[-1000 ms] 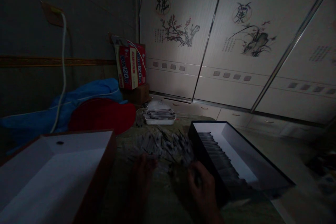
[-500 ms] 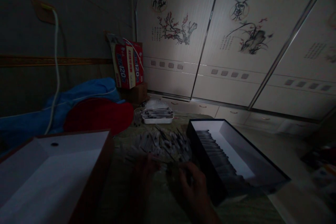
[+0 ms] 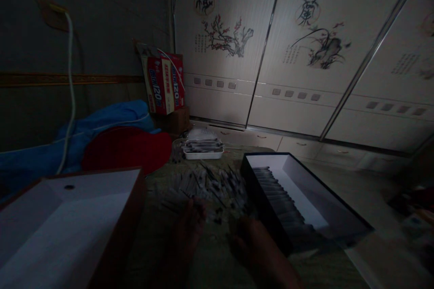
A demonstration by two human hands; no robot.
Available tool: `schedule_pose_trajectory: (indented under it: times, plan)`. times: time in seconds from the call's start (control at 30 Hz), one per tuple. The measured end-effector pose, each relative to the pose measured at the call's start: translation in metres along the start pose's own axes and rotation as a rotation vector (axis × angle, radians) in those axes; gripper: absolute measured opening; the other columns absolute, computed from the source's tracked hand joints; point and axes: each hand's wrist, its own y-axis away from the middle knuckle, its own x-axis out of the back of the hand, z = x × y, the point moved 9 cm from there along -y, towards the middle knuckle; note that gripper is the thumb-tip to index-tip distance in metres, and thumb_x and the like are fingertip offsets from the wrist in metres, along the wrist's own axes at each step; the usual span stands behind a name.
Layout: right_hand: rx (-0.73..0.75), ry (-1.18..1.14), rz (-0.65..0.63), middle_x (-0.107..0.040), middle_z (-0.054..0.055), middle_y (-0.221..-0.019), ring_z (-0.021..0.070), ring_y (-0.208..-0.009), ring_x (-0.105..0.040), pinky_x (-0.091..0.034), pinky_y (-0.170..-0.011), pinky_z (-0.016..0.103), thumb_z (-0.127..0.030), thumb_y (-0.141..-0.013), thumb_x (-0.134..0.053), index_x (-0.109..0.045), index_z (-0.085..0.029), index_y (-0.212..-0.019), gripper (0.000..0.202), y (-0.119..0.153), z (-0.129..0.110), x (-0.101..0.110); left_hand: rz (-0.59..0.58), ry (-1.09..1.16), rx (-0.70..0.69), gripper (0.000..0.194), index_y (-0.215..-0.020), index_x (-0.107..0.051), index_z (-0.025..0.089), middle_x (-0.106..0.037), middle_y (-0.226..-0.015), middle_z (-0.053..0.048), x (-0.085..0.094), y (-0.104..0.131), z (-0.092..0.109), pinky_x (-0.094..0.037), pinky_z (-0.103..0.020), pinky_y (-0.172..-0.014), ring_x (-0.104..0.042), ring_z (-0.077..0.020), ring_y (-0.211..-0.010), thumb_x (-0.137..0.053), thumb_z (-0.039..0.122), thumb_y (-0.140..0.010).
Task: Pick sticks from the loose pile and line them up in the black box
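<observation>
A loose pile of thin, clear, dark-tipped sticks that look like pens [image 3: 203, 185] lies on the table. At its near edge is my left hand [image 3: 190, 226], fingers curled together; what they hold, if anything, is lost in the dark. My right hand [image 3: 252, 237] is closed beside the near left wall of the black-edged box [image 3: 305, 189], and its fingertips hide whatever is in them. Inside that box, similar sticks [image 3: 280, 198] lie side by side in a row. Small dark pieces [image 3: 218, 215] rest on the table between my hands.
A brown-edged box with a white inside [image 3: 91, 207] stands at the left. Behind the pile is a white tray of sticks [image 3: 203, 151]. A red round cushion-like thing [image 3: 127, 149], blue cloth [image 3: 111, 115] and a red carton [image 3: 166, 83] sit farther back.
My right hand has turned over and its fingers have closed in more, near the black-edged box. My left hand has shifted slightly, still by the pile.
</observation>
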Motion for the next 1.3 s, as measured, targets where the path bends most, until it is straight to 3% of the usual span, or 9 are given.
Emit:
schedule_pose_trajectory:
  times: [0.1,0.27,0.4,0.63,0.8,1.0,1.3]
  plan:
    - [-0.002,0.021,0.008,-0.058,-0.004,-0.055,0.0101,-0.05,-0.049,-0.024,-0.043,0.017,-0.016,-0.061,-0.061,-0.062,-0.019,-0.063,0.004,0.007,0.009,-0.008,0.031,0.019,0.048,0.02,-0.067,-0.062,0.016,-0.067,-0.06,0.0,-0.001,0.001,-0.007,-0.053,-0.023,-0.053,-0.065,-0.0117,-0.054,-0.052,0.004,-0.079]
    - [0.013,0.075,-0.041,-0.063,-0.001,-0.06,0.0104,-0.052,-0.053,-0.027,-0.047,0.018,-0.006,-0.067,-0.046,-0.064,-0.02,-0.068,0.023,0.004,0.008,-0.022,-0.03,-0.173,-0.068,0.006,-0.067,-0.063,0.015,-0.067,-0.06,0.0,-0.006,0.002,-0.005,-0.053,-0.026,-0.054,-0.065,-0.0143,-0.055,-0.068,0.012,-0.068]
    - [0.05,0.123,0.036,-0.06,-0.001,-0.061,0.0108,-0.054,-0.052,-0.027,-0.047,0.019,-0.007,-0.066,-0.046,-0.061,-0.018,-0.07,0.02,-0.004,-0.009,-0.013,-0.038,-0.312,-0.126,0.017,-0.069,-0.063,0.015,-0.069,-0.063,-0.001,-0.006,0.002,-0.004,-0.053,-0.03,-0.058,-0.066,-0.0172,-0.059,-0.075,0.022,-0.06]
    - [0.115,-0.141,0.28,-0.06,0.001,-0.073,0.0138,-0.069,-0.055,-0.04,-0.062,0.021,-0.019,-0.078,-0.047,-0.061,-0.017,-0.075,0.014,-0.008,-0.037,0.001,-0.069,-0.464,-0.152,0.025,-0.064,-0.062,0.016,-0.068,-0.058,-0.002,-0.011,0.003,-0.008,-0.052,-0.031,-0.058,-0.066,-0.0191,-0.056,-0.077,0.033,-0.054]
    - [0.082,-0.179,0.258,-0.062,0.003,-0.079,0.0158,-0.075,-0.057,-0.042,-0.066,0.023,-0.024,-0.081,-0.049,-0.062,-0.017,-0.082,0.015,-0.008,-0.029,-0.01,-0.068,-0.449,-0.124,0.029,-0.069,-0.063,0.015,-0.069,-0.062,-0.002,-0.013,0.008,-0.01,-0.052,-0.032,-0.061,-0.067,-0.0209,-0.061,-0.078,0.033,-0.052]
    - [0.001,-0.246,0.208,-0.065,0.003,-0.076,0.0158,-0.069,-0.059,-0.043,-0.061,0.022,-0.03,-0.083,-0.048,-0.062,-0.017,-0.087,0.02,-0.007,-0.023,-0.017,-0.065,-0.47,-0.124,0.031,-0.069,-0.063,0.015,-0.069,-0.063,-0.002,-0.011,0.007,-0.01,-0.052,-0.034,-0.063,-0.067,-0.0212,-0.062,-0.078,0.036,-0.052]
    - [-0.033,-0.372,0.266,-0.067,0.003,-0.073,0.0165,-0.067,-0.061,-0.045,-0.059,0.022,-0.028,-0.077,-0.055,-0.065,-0.016,-0.084,0.017,-0.01,-0.012,-0.017,-0.111,-0.492,-0.133,0.033,-0.07,-0.063,0.016,-0.07,-0.064,-0.004,-0.011,0.005,-0.011,-0.052,-0.034,-0.064,-0.067,-0.0218,-0.063,-0.078,0.038,-0.052]
